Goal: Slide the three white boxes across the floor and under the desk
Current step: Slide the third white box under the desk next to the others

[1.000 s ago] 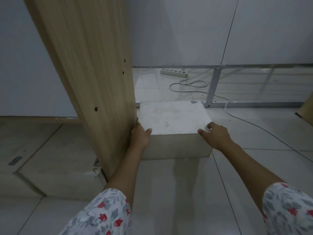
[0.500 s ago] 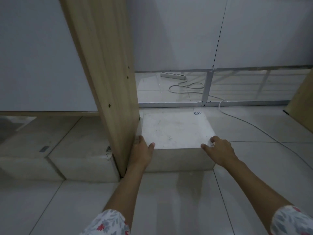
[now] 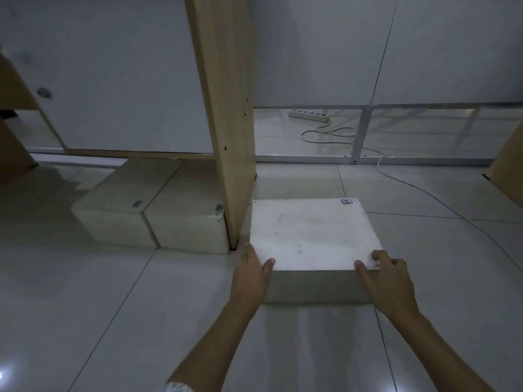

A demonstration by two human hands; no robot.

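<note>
Both hands clamp the near corners of the white box (image 3: 311,233): left hand (image 3: 250,275) at the corner beside the wooden desk panel (image 3: 226,137), right hand (image 3: 387,278) on the other. Two boxes (image 3: 152,222) sit left of that panel, already tucked under. Risk here: a crooked push could jam the box against the panel's edge, and further right the white cable (image 3: 424,193) could snag it.
</note>
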